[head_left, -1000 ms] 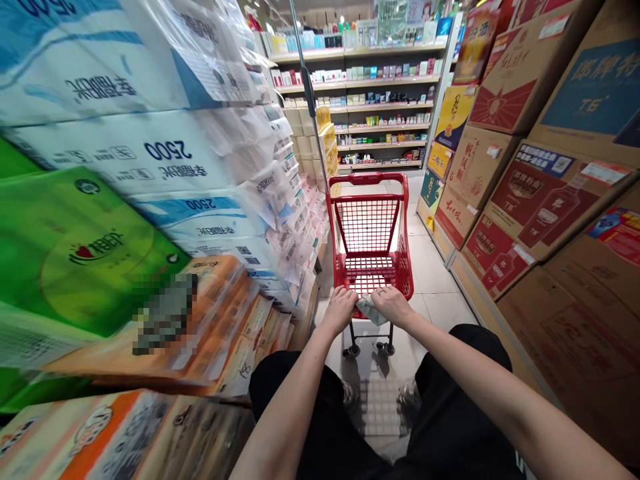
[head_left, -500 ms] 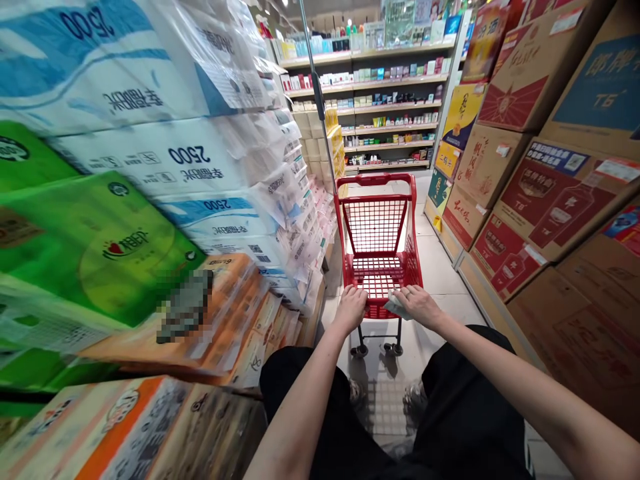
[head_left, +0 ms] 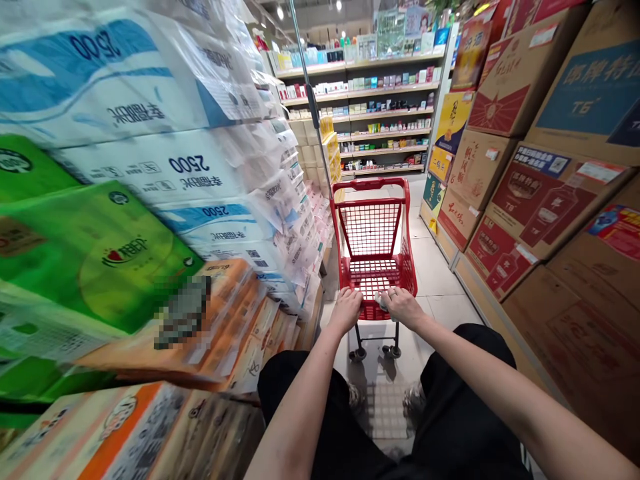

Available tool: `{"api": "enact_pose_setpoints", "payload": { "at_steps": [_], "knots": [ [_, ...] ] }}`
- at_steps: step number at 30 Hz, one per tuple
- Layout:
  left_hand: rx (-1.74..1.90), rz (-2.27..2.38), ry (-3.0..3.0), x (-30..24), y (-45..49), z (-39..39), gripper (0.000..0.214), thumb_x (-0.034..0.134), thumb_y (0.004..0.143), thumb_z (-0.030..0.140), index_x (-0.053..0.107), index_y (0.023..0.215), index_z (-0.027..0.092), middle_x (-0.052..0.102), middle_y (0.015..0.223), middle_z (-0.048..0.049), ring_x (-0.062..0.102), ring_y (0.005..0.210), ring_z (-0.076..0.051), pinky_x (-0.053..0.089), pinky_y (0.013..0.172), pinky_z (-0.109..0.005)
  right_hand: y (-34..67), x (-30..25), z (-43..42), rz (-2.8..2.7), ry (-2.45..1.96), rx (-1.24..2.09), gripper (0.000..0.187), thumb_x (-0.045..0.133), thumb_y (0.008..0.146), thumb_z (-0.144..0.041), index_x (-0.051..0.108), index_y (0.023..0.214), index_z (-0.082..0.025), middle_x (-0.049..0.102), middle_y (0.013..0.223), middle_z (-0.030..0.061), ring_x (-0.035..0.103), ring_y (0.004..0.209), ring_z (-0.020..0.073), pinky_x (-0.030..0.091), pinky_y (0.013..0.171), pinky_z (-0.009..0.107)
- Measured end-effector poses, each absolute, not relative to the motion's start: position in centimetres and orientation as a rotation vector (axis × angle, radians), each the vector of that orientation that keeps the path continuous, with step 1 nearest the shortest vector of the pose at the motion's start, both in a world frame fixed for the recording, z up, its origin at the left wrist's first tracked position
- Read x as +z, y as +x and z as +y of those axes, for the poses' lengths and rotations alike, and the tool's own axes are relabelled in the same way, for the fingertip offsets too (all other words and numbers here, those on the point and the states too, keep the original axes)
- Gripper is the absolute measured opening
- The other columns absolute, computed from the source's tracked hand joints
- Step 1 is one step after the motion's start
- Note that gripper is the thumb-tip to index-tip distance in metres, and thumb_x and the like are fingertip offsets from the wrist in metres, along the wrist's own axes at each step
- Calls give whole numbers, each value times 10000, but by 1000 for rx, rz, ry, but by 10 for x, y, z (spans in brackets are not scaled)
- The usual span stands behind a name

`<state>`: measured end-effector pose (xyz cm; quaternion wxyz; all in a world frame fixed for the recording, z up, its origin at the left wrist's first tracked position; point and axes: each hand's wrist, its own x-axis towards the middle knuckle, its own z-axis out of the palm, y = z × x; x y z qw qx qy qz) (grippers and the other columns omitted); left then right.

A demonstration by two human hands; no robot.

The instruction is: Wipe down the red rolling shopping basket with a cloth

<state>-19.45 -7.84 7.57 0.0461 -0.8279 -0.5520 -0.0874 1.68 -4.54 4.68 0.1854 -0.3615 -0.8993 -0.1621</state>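
Observation:
A red shopping cart (head_left: 373,257) with a mesh basket stands straight in front of me, its handle towards my body. My left hand (head_left: 347,309) is closed over the left end of the handle. Between my right hand (head_left: 403,308) and the right part of the handle is a small whitish cloth or tissue (head_left: 380,300), mostly hidden by the fingers. That hand is closed too, with a ring on one finger. I see nothing lying in the visible part of the basket.
On the left rise stacked tissue packs (head_left: 200,160), with green (head_left: 100,253) and orange packs (head_left: 225,287) nearer me. Cartons (head_left: 545,193) line the right side. A thin metal pole (head_left: 311,100) stands left of the cart. Shelves of small boxes (head_left: 370,87) close off the far end.
My right hand has shifted left along the handle, and less of the whitish cloth shows now. My left hand stays on the handle. The view has shifted slightly.

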Motion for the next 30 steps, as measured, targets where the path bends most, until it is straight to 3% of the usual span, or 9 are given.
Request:
{"api": "enact_pose_setpoints", "payload": {
  "at_steps": [6, 12, 19, 24, 30],
  "knots": [
    [-238, -1676, -2565, 80, -198, -75, 109, 517, 806, 245, 483, 899, 200, 560, 912, -39, 485, 936, -187, 299, 961, -370, 21, 56, -44, -2606, -889, -440, 299, 326, 906, -146, 484, 1159, -123, 583, 945, 128, 518, 861, 214, 374, 769, 345],
    [-263, -1666, -2547, 78, -201, -73, 127, 523, 786, 197, 493, 909, 200, 567, 912, -39, 489, 927, -182, 274, 985, -359, 62, 68, -35, -2741, -666, -395, 469, 379, 878, -115, 328, 1342, -164, 560, 1074, 99, 498, 957, 206, 377, 855, 343],
    [-294, -1699, -2475, 70, -193, -73, 94, 493, 793, 206, 485, 887, 195, 554, 892, -55, 479, 908, -205, 286, 962, -371, 58, 52, -36, -2569, -974, -436, 253, 356, 903, -161, 538, 1078, -148, 580, 957, 123, 491, 891, 221, 357, 828, 360],
    [-295, -1680, -2442, 70, -190, -73, 106, 465, 791, 165, 488, 893, 181, 552, 883, -69, 469, 899, -210, 264, 975, -379, 44, 47, -41, -2489, -1057, -478, 250, 334, 919, -198, 550, 1024, -132, 570, 948, 137, 476, 867, 225, 337, 811, 367],
    [-274, -1679, -2437, 69, -190, -72, 97, 490, 789, 177, 490, 885, 177, 553, 884, -68, 469, 905, -211, 291, 945, -377, 43, 47, -38, -2512, -1101, -586, 252, 319, 902, -109, 548, 1007, -124, 564, 870, 110, 465, 803, 202, 319, 746, 336]
  ]
}}
